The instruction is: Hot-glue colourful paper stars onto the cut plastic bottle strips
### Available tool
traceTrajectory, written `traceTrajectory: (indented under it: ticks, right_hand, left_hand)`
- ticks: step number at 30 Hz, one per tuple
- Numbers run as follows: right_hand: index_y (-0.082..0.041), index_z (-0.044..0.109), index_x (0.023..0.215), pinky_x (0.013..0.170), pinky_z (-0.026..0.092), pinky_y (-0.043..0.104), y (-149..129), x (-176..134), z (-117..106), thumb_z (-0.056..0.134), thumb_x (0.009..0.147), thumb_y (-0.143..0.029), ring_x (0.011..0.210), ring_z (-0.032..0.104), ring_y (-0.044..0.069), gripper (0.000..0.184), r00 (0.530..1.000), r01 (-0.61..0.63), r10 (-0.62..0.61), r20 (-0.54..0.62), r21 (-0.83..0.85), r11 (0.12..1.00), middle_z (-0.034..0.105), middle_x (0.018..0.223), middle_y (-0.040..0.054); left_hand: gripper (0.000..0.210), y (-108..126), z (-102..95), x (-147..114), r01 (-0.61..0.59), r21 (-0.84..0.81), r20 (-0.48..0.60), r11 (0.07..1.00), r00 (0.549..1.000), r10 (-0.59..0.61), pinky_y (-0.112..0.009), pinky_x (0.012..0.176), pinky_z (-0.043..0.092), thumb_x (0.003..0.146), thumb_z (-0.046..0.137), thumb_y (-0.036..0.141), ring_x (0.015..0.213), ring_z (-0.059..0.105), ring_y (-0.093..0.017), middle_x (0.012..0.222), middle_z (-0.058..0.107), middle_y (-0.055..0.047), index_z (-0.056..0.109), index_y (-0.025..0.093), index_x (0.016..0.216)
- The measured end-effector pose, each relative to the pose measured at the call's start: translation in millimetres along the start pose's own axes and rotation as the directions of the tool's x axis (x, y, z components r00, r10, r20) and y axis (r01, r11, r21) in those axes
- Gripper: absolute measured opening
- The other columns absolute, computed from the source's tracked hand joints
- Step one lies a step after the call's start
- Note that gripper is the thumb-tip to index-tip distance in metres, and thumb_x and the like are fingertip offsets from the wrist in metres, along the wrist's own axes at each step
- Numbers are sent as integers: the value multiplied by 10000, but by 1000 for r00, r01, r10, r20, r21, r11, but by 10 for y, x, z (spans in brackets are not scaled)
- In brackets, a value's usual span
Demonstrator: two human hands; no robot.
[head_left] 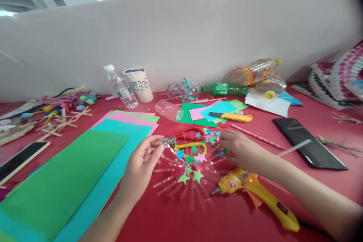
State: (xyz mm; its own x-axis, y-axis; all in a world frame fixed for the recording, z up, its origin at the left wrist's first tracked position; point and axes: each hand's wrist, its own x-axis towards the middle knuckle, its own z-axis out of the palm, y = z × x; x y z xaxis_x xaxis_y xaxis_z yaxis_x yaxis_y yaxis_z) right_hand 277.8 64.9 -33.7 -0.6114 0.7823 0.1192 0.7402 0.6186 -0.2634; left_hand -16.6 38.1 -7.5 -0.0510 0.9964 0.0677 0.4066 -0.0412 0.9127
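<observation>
A clear plastic piece (191, 193), cut into many thin strips that fan out, lies on the red table with several paper stars (197, 176) at its middle. My left hand (146, 159) is at its left side, thumb and fingertips pinched at the end of a strip. My right hand (234, 143) reaches down to a pile of small coloured stars (210, 136); its fingers are curled, and what they hold is hidden. Scissors (190, 140) with red and yellow handles lie between the hands, behind the strips. A yellow glue gun (255, 193) with a lit red light lies below my right forearm.
Coloured paper sheets (68, 174) cover the left. Behind are a yellow cutter (235, 117), a cut clear bottle (168, 110), a water bottle (121, 89), a cup (141, 85) and a green bottle (224, 89). A black phone (309, 143) lies right. A white wall (181, 38) borders the table.
</observation>
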Motion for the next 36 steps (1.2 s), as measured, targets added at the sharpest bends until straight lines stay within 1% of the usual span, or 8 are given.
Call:
traceTrajectory:
  ticks: [5, 10, 14, 17, 22, 27, 32, 36]
  right_hand:
    - [-154, 633, 902, 793, 494, 371, 42, -5, -188, 643, 858, -197, 895, 592, 184, 63, 999, -33, 33, -27, 6, 999, 622, 923, 22]
    - [-161, 622, 1010, 800, 528, 369, 146, -26, -334, 575, 933, -279, 917, 624, 173, 149, 997, -69, 69, -19, 0, 998, 644, 1030, 40]
    - [-161, 628, 1016, 794, 532, 379, 220, -67, -321, 586, 925, -319, 912, 628, 179, 187, 993, -84, 89, 76, -67, 994, 644, 1044, 47]
    - [-167, 625, 1040, 817, 524, 396, 221, -80, -287, 586, 922, -341, 942, 621, 189, 213, 988, -85, 99, 122, -115, 990, 637, 1080, 56]
    - [-173, 615, 1079, 833, 521, 405, 175, -69, -264, 581, 926, -335, 971, 616, 197, 225, 984, -92, 112, 137, -144, 985, 627, 1118, 62]
    - [-170, 626, 1039, 813, 529, 387, 175, -72, -260, 573, 933, -331, 935, 625, 183, 200, 982, -106, 129, 139, -162, 981, 641, 1080, 56]
    - [-165, 631, 1024, 830, 522, 400, 197, -51, -251, 580, 929, -318, 945, 625, 187, 186, 986, -72, 91, 137, -138, 988, 646, 1066, 52]
    - [-163, 621, 1065, 823, 527, 402, 207, -38, -271, 577, 932, -317, 938, 630, 188, 208, 987, -105, 114, 114, -80, 991, 643, 1080, 55]
  left_hand:
    - [366, -46, -10, 49, 6, 40, -17, 999, 1000, -5, -231, 734, 503, 816, 598, 499, 768, 589, -151, 884, 628, -1, 595, 225, 1058]
    - [421, -97, -18, 81, 35, 41, -20, 999, 999, -35, -269, 784, 518, 771, 615, 561, 800, 608, -180, 887, 641, -2, 602, 244, 1048]
    - [408, -87, -9, 70, 47, 66, -29, 997, 999, -46, -280, 800, 517, 786, 602, 556, 790, 615, -179, 891, 654, -2, 610, 250, 1056]
    - [384, -89, -2, 62, 43, 51, -15, 998, 999, -42, -267, 761, 526, 792, 608, 541, 783, 620, -176, 886, 657, -4, 617, 249, 1041]
    - [385, -131, -10, 60, 48, 25, 7, 999, 999, -48, -264, 721, 534, 796, 622, 528, 806, 627, -184, 929, 663, -17, 612, 249, 1061]
    - [360, -119, 0, 50, 35, 18, 2, 999, 999, -35, -245, 735, 512, 824, 599, 512, 806, 613, -167, 939, 655, -19, 601, 238, 1057]
    - [353, -92, 5, 32, 42, 25, 18, 999, 999, -42, -244, 738, 496, 840, 582, 500, 777, 596, -156, 922, 642, -15, 592, 229, 1067]
    - [359, -81, 3, 33, 40, 18, 15, 999, 999, -41, -246, 736, 494, 833, 594, 499, 780, 591, -159, 914, 634, -14, 590, 226, 1065]
